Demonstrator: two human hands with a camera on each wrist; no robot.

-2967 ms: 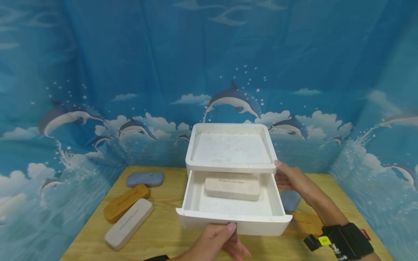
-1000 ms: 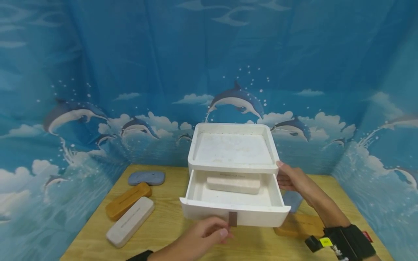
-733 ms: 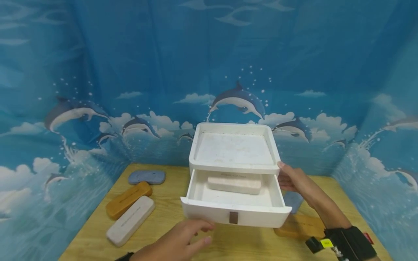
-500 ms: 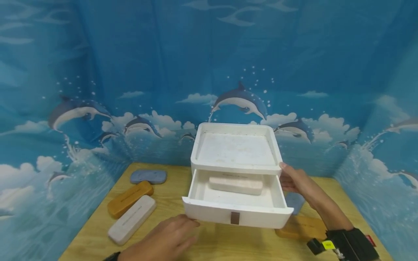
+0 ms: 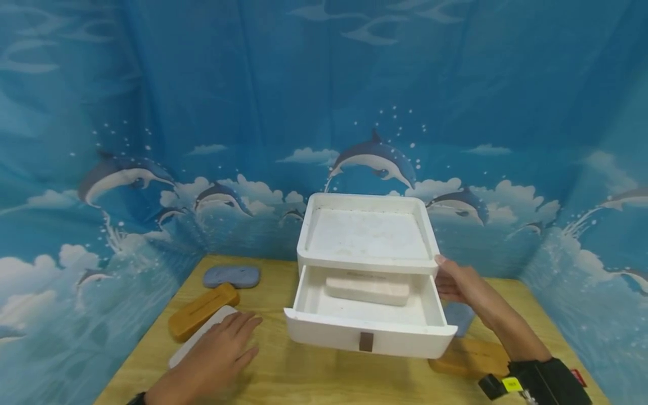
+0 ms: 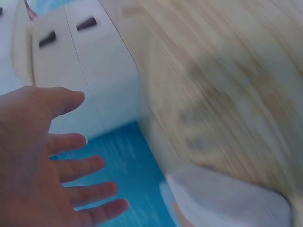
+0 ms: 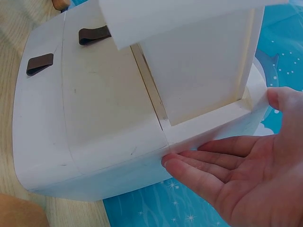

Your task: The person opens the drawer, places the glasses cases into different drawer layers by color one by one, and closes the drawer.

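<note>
A white drawer unit (image 5: 369, 233) stands on the table with its top drawer (image 5: 334, 333) pulled out. Inside that drawer lies a cream glasses case (image 5: 367, 288). My left hand (image 5: 217, 349) hovers over another cream glasses case (image 5: 197, 336) at the left, hiding much of it; its fingers are spread and grip nothing in the left wrist view, where a pale case (image 6: 232, 198) shows below. My right hand (image 5: 463, 287) rests against the unit's right side. The right wrist view shows its fingers (image 7: 194, 177) fairly straight along that side, thumb at the top edge.
An orange glasses case (image 5: 202, 312) and a blue-grey one (image 5: 231, 275) lie at the left. Right of the unit are another blue-grey case (image 5: 458, 318) and an orange one (image 5: 471, 357), partly covered by the drawer and right arm. A dolphin-print curtain (image 5: 273, 112) surrounds the table.
My left hand has let go of the drawer's brown pull tab and moved left to the cream glasses case. My right hand has stayed at the unit's side.
</note>
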